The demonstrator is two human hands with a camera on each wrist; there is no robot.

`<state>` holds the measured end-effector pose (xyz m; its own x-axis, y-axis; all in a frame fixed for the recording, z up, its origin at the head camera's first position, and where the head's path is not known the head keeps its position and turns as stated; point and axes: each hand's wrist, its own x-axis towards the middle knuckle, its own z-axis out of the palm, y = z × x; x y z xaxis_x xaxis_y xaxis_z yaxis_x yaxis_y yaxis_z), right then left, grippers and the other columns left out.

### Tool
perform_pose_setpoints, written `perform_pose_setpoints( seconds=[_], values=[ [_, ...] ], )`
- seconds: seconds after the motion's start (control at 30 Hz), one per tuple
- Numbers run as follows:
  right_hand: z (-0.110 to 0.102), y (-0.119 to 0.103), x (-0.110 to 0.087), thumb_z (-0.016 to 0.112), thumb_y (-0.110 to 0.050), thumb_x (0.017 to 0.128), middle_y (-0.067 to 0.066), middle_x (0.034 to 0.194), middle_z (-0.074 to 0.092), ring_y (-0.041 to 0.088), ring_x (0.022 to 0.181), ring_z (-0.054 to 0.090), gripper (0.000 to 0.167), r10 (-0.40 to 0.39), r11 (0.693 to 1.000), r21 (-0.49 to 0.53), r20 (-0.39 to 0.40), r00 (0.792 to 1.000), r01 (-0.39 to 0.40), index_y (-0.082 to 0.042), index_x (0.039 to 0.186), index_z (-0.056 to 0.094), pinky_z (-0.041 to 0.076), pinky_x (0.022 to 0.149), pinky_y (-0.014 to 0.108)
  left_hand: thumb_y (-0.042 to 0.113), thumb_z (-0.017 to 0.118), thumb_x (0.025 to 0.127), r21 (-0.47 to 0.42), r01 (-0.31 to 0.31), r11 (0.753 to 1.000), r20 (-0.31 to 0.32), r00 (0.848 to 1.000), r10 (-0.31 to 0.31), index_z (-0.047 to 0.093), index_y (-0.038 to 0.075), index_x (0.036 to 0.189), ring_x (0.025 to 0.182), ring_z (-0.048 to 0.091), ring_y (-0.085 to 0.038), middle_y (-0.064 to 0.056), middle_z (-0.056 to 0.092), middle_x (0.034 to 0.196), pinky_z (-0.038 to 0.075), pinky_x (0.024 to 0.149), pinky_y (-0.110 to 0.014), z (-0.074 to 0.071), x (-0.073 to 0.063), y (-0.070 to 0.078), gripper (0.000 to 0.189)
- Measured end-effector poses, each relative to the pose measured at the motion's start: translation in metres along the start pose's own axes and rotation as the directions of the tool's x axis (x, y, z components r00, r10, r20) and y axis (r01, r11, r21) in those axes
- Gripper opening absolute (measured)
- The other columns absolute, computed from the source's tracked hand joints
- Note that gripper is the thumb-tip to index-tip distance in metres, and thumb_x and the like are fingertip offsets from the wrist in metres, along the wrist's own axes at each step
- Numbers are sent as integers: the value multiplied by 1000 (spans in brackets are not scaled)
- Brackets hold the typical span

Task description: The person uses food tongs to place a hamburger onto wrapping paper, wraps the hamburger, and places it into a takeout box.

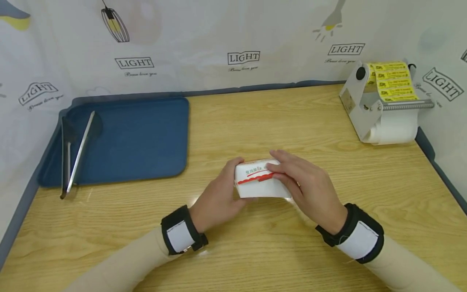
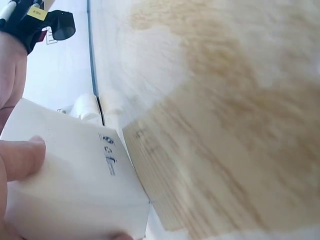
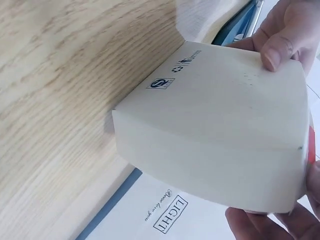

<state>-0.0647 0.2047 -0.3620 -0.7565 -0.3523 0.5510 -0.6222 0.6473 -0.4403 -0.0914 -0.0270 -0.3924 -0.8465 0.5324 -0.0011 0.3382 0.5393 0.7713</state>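
Observation:
A small white paper food box (image 1: 260, 188) with red trim and printed lettering is held between both hands above the table. The left hand (image 1: 219, 196) grips its left end; in the left wrist view the left thumb (image 2: 22, 159) lies on a plain white face with small printed marks. Over the right end and top edge curls the right hand (image 1: 310, 182), its fingertips at the red strip. From the right wrist, the box (image 3: 210, 115) shows its white underside with dark printed symbols, fingers of the right hand (image 3: 260, 225) at its lower edge. The inside of the box is hidden.
A blue tray (image 1: 142, 142) stands at the back left, with metal tongs (image 1: 81, 152) lying across its left side. At the back right is a label dispenser (image 1: 390, 103) carrying yellow labels. A printed white cloth (image 1: 204, 36) hangs behind the wooden table (image 1: 255, 251).

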Motion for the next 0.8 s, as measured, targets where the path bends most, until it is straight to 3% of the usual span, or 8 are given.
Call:
perform_pose_setpoints(
  seconds=[0.1, 0.23, 0.3, 0.6, 0.8],
  values=[
    [-2, 0, 1, 79, 7, 82, 13, 133, 67, 31, 127, 61, 35, -4, 1000, -7, 22, 1000, 4, -5, 114, 75, 54, 97, 43, 20, 82, 88, -2, 7, 1000, -12, 1000, -7, 24, 1, 154, 118, 59, -20, -11, 51, 142, 51, 99, -38, 2, 1, 1, 90],
    [-2, -1, 3, 87, -5, 79, 15, 134, 66, 33, 123, 63, 32, 14, 1000, -25, 38, 999, -13, -6, 109, 75, 59, 84, 46, 19, 83, 86, 1, 9, 1000, -37, 999, -9, 27, 2, 153, 114, 59, -19, -9, 52, 139, 52, 96, -37, 3, 1, 2, 88],
    [0, -2, 3, 89, -9, 77, 16, 133, 66, 34, 122, 63, 33, 28, 999, -35, 28, 999, -27, -6, 107, 75, 59, 83, 46, 20, 84, 86, 9, 8, 1000, -55, 998, -7, 28, 3, 152, 114, 59, -19, -9, 52, 139, 51, 97, -37, 5, 0, 2, 88],
    [13, -5, -1, 85, -4, 82, 20, 134, 64, 37, 130, 57, 31, 91, 996, -7, -35, 995, -91, 0, 108, 69, 49, 103, 54, 19, 83, 87, 29, -1, 1000, -134, 991, 5, 25, 2, 153, 122, 56, -23, -15, 47, 145, 48, 105, -40, 15, -4, 3, 90],
    [16, -3, -3, 82, -2, 83, 18, 133, 63, 35, 130, 57, 27, 118, 993, 35, -39, 992, -117, 0, 106, 68, 48, 104, 52, 16, 82, 87, 19, -23, 1000, -154, 988, 26, 24, 2, 154, 129, 52, -22, -12, 43, 149, 45, 109, -40, 16, -4, 2, 90]
  ],
)
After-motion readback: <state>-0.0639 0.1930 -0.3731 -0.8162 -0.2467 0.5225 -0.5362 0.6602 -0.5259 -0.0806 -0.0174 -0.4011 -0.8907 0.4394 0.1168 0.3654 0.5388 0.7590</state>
